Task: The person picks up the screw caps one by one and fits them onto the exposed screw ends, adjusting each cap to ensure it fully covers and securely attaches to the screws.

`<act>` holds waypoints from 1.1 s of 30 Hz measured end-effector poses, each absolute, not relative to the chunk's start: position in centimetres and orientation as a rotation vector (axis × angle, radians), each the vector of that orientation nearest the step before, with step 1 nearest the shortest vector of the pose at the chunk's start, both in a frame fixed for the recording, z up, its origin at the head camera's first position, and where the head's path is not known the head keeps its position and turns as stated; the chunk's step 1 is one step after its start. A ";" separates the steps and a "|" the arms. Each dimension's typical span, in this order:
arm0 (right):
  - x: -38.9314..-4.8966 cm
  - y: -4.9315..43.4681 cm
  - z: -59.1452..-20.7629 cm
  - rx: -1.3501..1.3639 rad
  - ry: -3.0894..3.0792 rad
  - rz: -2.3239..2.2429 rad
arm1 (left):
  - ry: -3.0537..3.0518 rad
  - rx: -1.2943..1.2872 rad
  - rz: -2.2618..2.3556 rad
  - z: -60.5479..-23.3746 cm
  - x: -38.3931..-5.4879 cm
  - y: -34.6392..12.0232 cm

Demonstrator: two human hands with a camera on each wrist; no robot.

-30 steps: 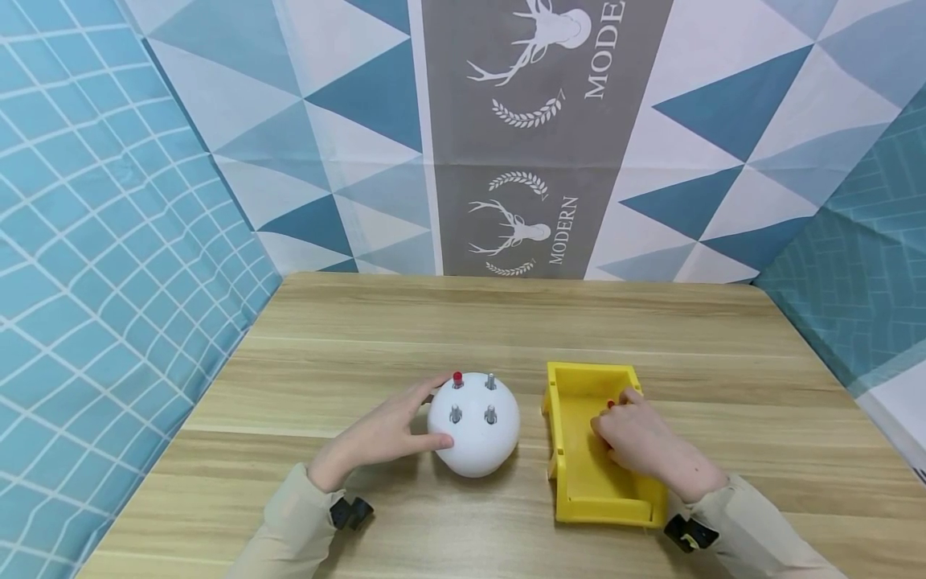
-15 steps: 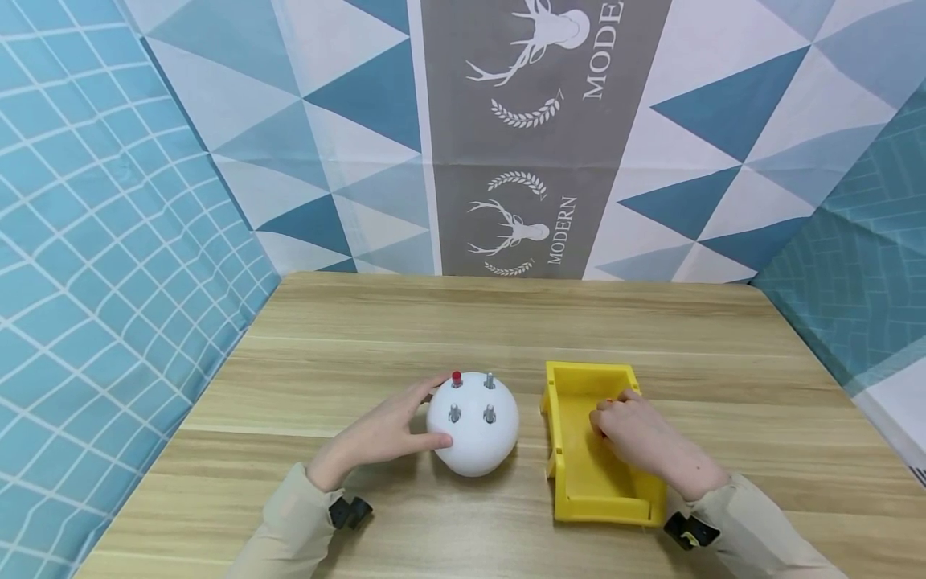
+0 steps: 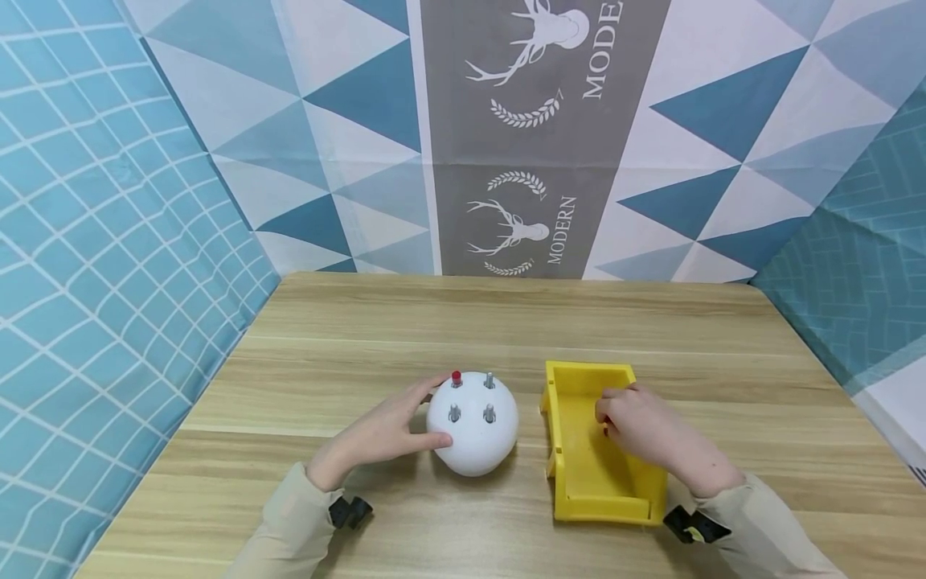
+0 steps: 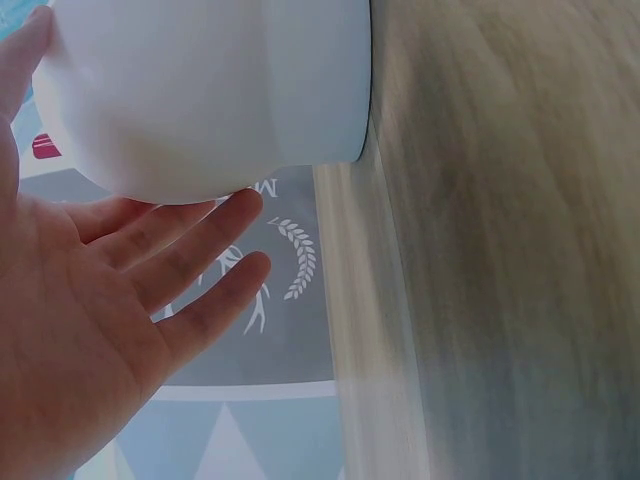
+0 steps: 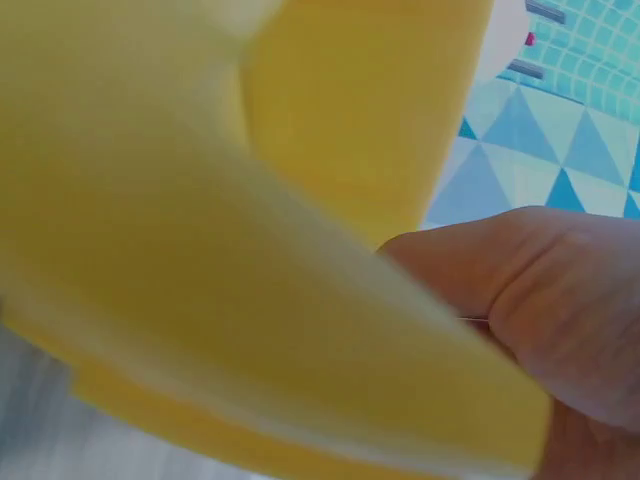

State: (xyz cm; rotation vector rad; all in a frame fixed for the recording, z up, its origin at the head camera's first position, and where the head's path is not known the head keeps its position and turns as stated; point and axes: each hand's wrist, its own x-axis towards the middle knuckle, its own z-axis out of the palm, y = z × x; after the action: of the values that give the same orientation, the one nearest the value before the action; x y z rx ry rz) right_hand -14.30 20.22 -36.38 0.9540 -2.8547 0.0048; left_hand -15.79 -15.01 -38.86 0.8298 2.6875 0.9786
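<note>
The left hand (image 3: 383, 430) is spread wide, thumb and fingers touching the left side of a white dome (image 3: 473, 450) that stands upright near the middle of the wood-grain tabletop (image 3: 521, 322). On top are 3 bare metal studs (image 3: 489, 414), with 1 red cap (image 3: 456, 376) at the far left.

To the right, the yellow plastic bin (image 3: 604, 510) sits apart from the dome, its raised left wall standing between the dome and the right hand (image 3: 644, 430). That hand reaches in over the bin's right side, fingers narrow and curled, pinching a small red piece (image 3: 606, 431), mostly hidden. In the right wrist view, a blurred yellow wall blocks the fingertips.

Beige sleeves (image 3: 289, 515) with black wrist straps (image 3: 350, 512) rest near. Beyond the far edge hangs a triangle-patterned cloth (image 3: 362, 88) with deer heads; blue grid-patterned cloth (image 3: 108, 201) lines the left.
</note>
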 end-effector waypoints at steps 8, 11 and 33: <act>-14.0 20.0 -35.3 0.881 -2.879 0.062 | 2.691 0.830 0.975 -38.9 -15.8 -15.1; -14.0 19.8 -34.9 0.880 -2.881 0.081 | 2.694 0.827 0.972 -39.0 -15.9 -15.1; -13.8 18.1 -32.6 0.777 -2.974 0.391 | 2.685 0.842 0.991 -39.0 -15.8 -15.0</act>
State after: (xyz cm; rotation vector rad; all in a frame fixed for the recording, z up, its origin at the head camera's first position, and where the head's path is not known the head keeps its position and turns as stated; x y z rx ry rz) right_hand -13.79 18.14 -32.60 0.7775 -2.9736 0.3905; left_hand -15.83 -15.02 -39.04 0.8421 2.6850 0.9914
